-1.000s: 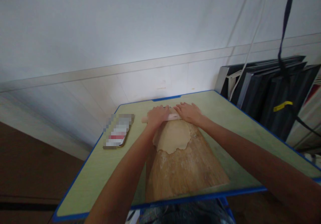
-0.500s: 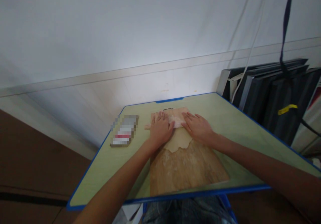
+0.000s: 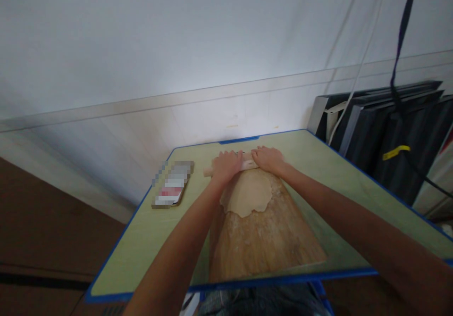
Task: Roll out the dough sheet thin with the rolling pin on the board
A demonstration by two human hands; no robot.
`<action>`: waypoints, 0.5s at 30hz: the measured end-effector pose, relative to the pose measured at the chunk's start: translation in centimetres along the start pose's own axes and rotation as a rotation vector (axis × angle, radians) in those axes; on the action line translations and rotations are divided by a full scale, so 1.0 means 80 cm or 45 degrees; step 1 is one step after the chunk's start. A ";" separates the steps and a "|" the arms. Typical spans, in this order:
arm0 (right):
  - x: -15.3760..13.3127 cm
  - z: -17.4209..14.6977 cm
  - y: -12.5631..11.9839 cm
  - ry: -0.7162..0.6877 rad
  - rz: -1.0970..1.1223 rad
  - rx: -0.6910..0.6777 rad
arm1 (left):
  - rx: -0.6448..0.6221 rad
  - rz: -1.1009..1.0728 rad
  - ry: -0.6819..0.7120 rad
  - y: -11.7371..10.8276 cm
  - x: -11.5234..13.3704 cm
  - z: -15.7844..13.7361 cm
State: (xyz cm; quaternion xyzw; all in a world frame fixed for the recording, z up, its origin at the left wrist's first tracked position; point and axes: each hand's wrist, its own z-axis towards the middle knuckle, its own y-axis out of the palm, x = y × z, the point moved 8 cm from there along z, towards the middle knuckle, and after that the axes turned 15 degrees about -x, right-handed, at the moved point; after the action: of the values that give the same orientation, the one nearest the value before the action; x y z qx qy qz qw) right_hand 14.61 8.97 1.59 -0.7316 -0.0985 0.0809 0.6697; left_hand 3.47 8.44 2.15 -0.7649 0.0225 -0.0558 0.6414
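Rolling pin [image 3: 249, 163] slides away again, left hand [image 3: 227, 166], right hand [image 3: 269, 159] curled over it; more dough [image 3: 249, 194] bared, far part likely thinning.

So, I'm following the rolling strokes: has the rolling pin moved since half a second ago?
Yes: the rolling pin has moved away from the person, nearer the table's far edge.

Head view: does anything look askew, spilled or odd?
One oddity: pixelation covers the rectangular object at the left of the table. The dough on the wooden board has a ragged near edge; nothing else stands out.
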 end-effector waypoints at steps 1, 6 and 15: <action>-0.002 -0.009 0.001 -0.001 -0.005 0.016 | 0.023 0.017 0.017 0.002 0.002 -0.007; -0.012 -0.067 0.017 -0.040 -0.014 0.144 | 0.217 0.134 0.175 0.017 0.013 -0.058; -0.011 -0.050 0.014 -0.087 -0.008 0.119 | 0.219 0.117 0.185 0.012 0.011 -0.045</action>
State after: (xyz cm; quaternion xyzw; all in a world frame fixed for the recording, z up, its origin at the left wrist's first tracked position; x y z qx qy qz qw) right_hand 14.81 4.83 0.84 -0.6962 -0.1197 0.1085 0.6995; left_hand 3.97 4.69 1.87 -0.6991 0.0991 -0.0835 0.7032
